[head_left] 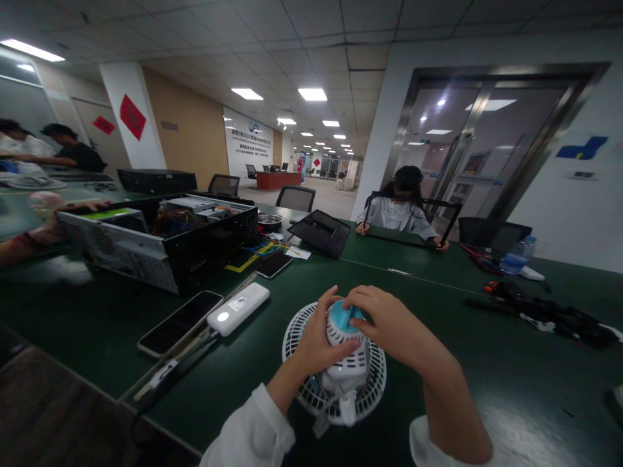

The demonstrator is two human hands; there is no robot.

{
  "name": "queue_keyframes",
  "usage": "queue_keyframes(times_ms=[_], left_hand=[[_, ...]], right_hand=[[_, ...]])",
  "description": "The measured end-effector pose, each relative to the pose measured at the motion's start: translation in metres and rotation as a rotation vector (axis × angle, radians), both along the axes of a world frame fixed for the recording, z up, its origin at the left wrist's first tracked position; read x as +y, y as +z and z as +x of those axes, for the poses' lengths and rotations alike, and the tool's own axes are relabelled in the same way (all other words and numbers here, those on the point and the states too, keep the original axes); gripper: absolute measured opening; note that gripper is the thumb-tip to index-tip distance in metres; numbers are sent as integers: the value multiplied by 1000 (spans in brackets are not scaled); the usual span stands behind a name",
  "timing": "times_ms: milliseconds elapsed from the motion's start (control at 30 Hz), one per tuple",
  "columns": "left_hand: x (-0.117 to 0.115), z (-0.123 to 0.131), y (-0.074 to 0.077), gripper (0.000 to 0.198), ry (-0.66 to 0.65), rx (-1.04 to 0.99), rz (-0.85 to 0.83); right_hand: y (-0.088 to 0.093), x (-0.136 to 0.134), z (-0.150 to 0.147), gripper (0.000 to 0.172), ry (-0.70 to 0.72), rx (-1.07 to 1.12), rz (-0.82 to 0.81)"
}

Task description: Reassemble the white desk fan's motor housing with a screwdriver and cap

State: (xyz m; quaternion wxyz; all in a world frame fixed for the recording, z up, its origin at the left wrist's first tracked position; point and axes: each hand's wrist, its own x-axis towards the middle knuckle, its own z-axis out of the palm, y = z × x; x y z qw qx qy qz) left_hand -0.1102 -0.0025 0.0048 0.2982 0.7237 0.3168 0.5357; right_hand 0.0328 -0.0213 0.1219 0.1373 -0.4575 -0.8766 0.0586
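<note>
In the head view, the person's left hand (pixel 318 344) and right hand (pixel 392 324) are both holding a small white plastic desk fan (pixel 348 366) in a narrow grip. The left hand is wrapping around the ribbed white motor housing from the left side, and the right hand is reaching across from the right, with its fingers (pixel 363 299) pressing on the round blue cap (pixel 346 318).

The fan is lying near the front edge of the dark green desk (pixel 97 311), with its round white wire guard (pixel 298 340) flat under the hands. Its long axis is running from the blue cap toward the person, ending in a small white foot piece (pixel 346 408). The left hand is nearer to the middle of the housing, and the right hand is nearer to the cap.

Left of the fan, a white power bank (pixel 238 309) and a black smartphone (pixel 178 322) are lying on the desk. Farther along, an open black computer case (pixel 209 250) is showing its wires. Across the desk, a seated co-worker (pixel 399 217) is holding a thin black rectangular frame (pixel 445 224) upright with both hands. A clear water bottle (pixel 518 254) is standing near the far right edge.
</note>
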Motion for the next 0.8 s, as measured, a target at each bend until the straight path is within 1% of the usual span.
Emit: queue_keyframes(times_ms=[133,233,300,367,433,467,533,600,700,800], left_hand=[[1,0,0,82,-29,-25,7],[1,1,1,82,-30,-45,2],[0,1,3,82,-30,-45,7],[-1,2,3,82,-33,-42,12],[-1,2,3,83,-24,-36,8],[-1,2,2,84,-14,-30,1],[0,2,0,84,-2,-19,-10],[1,1,-1,85,-4,-19,-13],[1,1,-2,85,-12,-26,-5],[1,1,-1,85,-13,-18,8]], right_hand=[[1,-1,-8,8,-111,-81,64],[0,-2,-19,14,-207,-128,88],[-2,-2,-28,14,-312,-166,97],[-5,-1,-36,20,-433,-199,115],[-6,0,-39,21,-503,-202,112],[-6,0,-38,22,-500,-190,94],[-3,0,-30,24,-426,-152,50],[0,0,-20,25,-284,-104,21],[2,-1,-5,32,-68,-45,-26],[3,0,2,32,41,-5,-73]])
